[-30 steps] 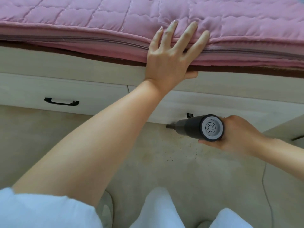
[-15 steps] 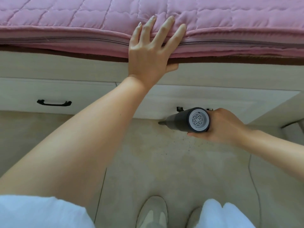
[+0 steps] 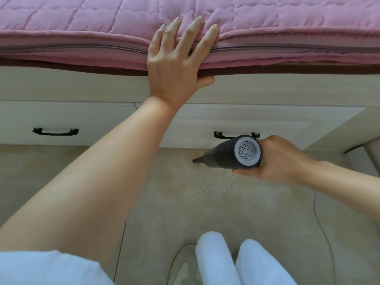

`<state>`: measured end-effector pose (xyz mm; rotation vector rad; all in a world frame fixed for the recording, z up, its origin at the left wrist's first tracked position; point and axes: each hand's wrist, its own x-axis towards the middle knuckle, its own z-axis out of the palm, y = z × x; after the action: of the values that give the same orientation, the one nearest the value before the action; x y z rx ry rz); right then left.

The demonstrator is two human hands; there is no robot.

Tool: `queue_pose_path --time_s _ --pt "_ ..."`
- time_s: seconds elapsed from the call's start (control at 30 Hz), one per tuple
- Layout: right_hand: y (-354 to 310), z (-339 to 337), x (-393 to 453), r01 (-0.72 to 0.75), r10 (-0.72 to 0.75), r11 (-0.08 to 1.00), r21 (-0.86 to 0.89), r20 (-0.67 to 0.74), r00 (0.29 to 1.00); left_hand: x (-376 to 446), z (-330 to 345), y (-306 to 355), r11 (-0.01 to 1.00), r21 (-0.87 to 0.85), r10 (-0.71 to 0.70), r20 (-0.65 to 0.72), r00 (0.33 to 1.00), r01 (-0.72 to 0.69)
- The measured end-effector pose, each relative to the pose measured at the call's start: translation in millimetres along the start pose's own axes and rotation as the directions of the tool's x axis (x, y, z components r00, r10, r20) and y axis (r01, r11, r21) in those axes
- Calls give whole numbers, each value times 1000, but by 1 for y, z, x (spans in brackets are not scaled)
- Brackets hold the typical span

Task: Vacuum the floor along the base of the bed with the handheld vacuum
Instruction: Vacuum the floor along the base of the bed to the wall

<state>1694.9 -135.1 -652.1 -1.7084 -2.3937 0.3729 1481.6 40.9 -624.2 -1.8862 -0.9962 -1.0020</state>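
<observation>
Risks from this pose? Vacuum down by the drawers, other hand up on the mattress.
1. The handheld vacuum nozzle sits at the drawer base; dark specks lie nearer the person, so the pass may miss them.
2. The vacuum body is close to the black drawer handle and might knock it.
3. A thin cable runs across the floor near the right hand; it could snag. The left hand bracing on the quilt may slip.

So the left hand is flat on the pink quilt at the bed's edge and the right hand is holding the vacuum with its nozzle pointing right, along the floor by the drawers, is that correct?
Not quite. The head view shows the vacuum in the right hand with its nozzle pointing left, not right. The rest holds: the left hand lies flat on the pink quilt at the bed's edge, and the nozzle is low by the drawers.
</observation>
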Motion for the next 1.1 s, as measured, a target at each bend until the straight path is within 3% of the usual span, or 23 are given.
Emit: queue_pose_path --time_s 0.17,0.4,0.67,0.9,1.1 --pt "1 5 4 -60 59 998 30 32 998 -1 1 -1 1000 11 4 -16 1000 -4" --pt "1 -6 -6 -56 36 989 139 141 989 -1 4 0 1000 17 5 -36 999 -4" --pt "5 -4 -1 -69 40 977 204 140 989 -2 5 1 1000 27 7 -46 999 -6" --pt "2 -10 -2 -42 16 984 175 147 989 -2 6 2 1000 23 -4 -51 999 5" --pt "6 10 11 -54 52 998 42 47 998 -2 6 2 1000 28 -6 -58 998 8"
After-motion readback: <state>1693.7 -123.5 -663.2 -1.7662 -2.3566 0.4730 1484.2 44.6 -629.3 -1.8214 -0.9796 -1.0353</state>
